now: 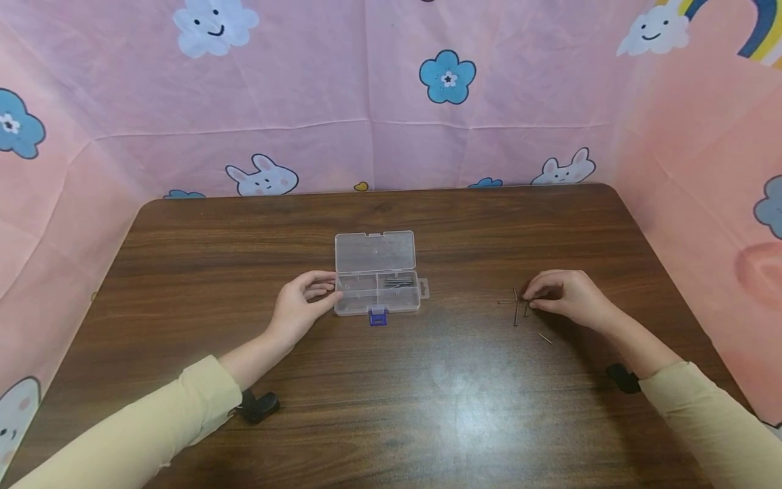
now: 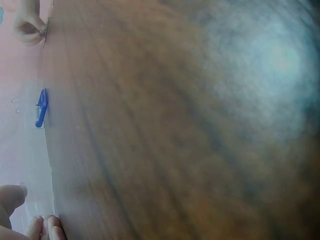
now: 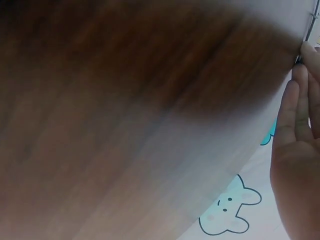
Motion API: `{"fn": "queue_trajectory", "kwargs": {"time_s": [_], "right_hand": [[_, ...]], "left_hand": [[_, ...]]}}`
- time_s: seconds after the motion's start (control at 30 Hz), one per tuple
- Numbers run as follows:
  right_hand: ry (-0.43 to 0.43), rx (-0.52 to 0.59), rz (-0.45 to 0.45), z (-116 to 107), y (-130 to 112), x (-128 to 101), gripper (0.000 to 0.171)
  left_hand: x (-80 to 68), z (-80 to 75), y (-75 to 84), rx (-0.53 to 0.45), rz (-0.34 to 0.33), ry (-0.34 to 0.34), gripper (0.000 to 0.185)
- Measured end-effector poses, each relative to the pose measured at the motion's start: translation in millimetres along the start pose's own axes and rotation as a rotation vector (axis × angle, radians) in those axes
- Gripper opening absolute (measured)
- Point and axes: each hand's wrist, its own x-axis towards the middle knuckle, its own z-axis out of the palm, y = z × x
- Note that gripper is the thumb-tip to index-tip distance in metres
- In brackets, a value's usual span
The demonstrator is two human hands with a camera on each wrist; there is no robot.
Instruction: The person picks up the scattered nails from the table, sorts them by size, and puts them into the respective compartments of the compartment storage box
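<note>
A clear plastic compartment box (image 1: 357, 304) lies with its lid (image 1: 375, 252) raised at the back and a blue latch (image 1: 377, 317) at the front. Several dark, thin nails (image 1: 399, 282) lie in its back right compartment. My left hand (image 1: 296, 304) holds the box by its left end, thumb near the front corner and fingers along the side. To the right, my right hand (image 1: 571, 297) pinches a small nail (image 1: 527, 310) between thumb and fingertips, just at the tabletop. Its fingers hide part of that nail. Loose nails (image 1: 516, 316) lie beside these fingertips.
One short nail (image 1: 546, 339) lies apart, nearer the front of the brown wooden table (image 1: 244, 238). A hanging tab (image 1: 424, 288) sticks out from the box's right end. Pink printed cloth (image 1: 330, 88) surrounds the table at the back and sides.
</note>
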Motion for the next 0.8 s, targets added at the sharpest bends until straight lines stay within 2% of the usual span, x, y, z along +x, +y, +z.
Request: {"fn": "queue_trajectory", "kwargs": {"time_s": [0.27,0.5,0.8], "right_hand": [[-0.022,-0.044,-0.073,-0.8,-0.5,1.1,0.031],[-0.042,-0.045,-0.086,-1.1,1.3,1.6,0.026],[0.014,-0.045,-0.074,-2.1,-2.2,9.1,0.021]], "left_hand": [[-1.0,0.1,1.3,-0.008,-0.008,0.0,0.039],[-1.1,-0.3,0.7,-0.004,-0.008,-0.005,0.04],[-0.6,0.1,1.2,0.004,-0.012,0.006,0.039]]}}
